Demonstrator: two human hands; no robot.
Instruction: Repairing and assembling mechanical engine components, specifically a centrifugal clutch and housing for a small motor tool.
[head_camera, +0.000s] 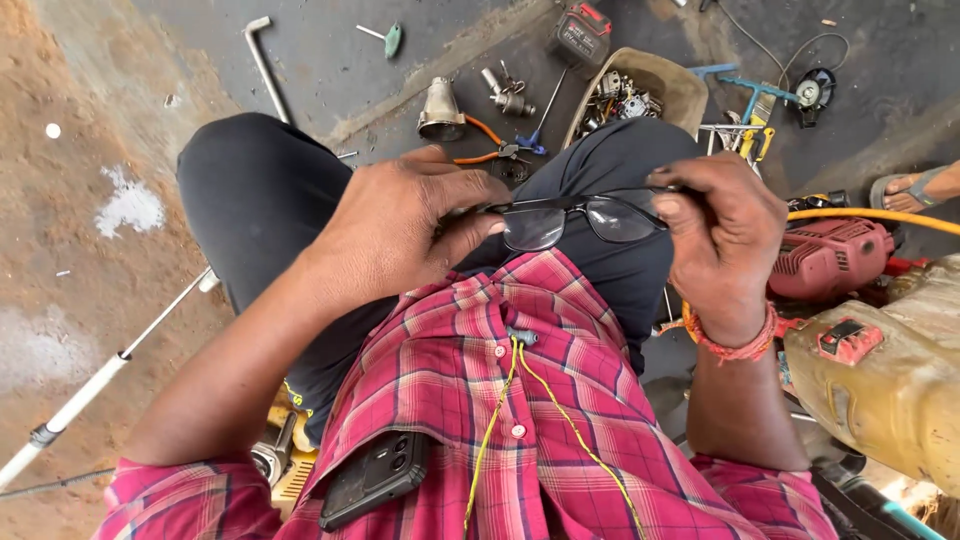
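Note:
Black-framed eyeglasses (572, 218) are held over my lap between both hands. My left hand (400, 225) pinches the left end of the frame with fingers closed around it. At the right temple, my right hand (722, 235) grips the frame; a red thread band circles its wrist. I sit with knees apart in dark trousers and a red checked shirt. A black phone (375, 478) pokes out of the shirt pocket, and a yellow cord hangs down the shirt front.
On the ground ahead lie a tray of metal parts (640, 90), orange-handled pliers (490, 152), a metal fitting (440, 112), a bent rod (263, 60). A red power tool (828, 258) and a yellow machine (890, 375) stand right. Another person's sandalled foot (915, 190) shows far right.

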